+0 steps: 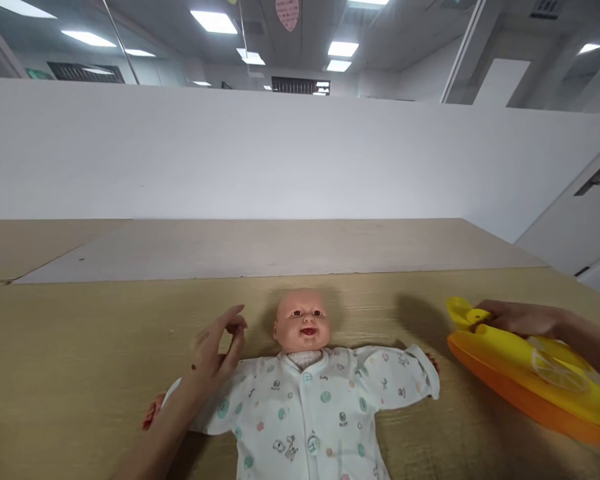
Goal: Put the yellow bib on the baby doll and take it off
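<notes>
A baby doll (303,327) in a white printed romper (310,407) lies on its back on the wooden table (80,353), arms spread. My left hand (217,350) hovers over the doll's right shoulder and sleeve, fingers loosely curled and apart, holding nothing. My right hand (517,319) is closed on the top of a yellow and orange plastic object (525,373) with a lemon slice print, held tilted just above the table to the doll's right.
A lighter raised board (280,250) lies behind the doll across the back of the table. A white partition wall (280,153) stands beyond it. A white door or cabinet (580,227) is at the right.
</notes>
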`<state>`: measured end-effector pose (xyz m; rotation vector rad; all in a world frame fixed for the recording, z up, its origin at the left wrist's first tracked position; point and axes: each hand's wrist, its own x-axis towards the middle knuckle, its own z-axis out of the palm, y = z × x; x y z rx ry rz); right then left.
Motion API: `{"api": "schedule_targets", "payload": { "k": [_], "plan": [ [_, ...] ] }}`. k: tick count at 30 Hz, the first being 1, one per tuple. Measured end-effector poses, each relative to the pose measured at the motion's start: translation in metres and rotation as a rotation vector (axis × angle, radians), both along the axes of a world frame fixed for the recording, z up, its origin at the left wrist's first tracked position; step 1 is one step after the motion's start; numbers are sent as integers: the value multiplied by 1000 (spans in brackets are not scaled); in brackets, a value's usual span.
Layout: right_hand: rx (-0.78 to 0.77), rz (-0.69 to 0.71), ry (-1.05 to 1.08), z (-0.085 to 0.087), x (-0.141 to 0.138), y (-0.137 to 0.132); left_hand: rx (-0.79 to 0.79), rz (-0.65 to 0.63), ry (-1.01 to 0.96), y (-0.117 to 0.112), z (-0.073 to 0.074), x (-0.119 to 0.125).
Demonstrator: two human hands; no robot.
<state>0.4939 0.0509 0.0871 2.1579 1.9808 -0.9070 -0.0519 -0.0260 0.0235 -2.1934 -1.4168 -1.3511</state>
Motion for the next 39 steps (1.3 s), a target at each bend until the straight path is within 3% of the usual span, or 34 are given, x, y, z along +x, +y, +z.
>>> {"api": "schedule_targets", "payload": {
  "k": [2, 7, 12, 17, 20, 26, 35, 39],
  "plan": [
    [-39, 41, 62, -14, 1, 29, -30, -12, 2, 0, 1, 2],
    [266, 155, -93, -48, -1, 80, -99, -36, 7, 0, -2, 1],
    [500, 270, -231, -71, 6, 94, -135, -36, -1, 0, -7, 0],
    [657, 294, -302, -86, 2, 96, -147, -20, 11, -1, -10, -1],
    [814, 196, -321, -87, -2, 96, -137, -24, 22, 0, -11, -2],
    [1001, -173, -458, -78, -4, 110, -150, -25, 5, 2, -12, 0],
    [966, -337, -396, -53, -11, 142, -138, 3, 6, 7, -18, -2],
    [952, -324, -321, -42, -22, 152, -176, -8, 14, 6, -20, -3]
  ]
}}
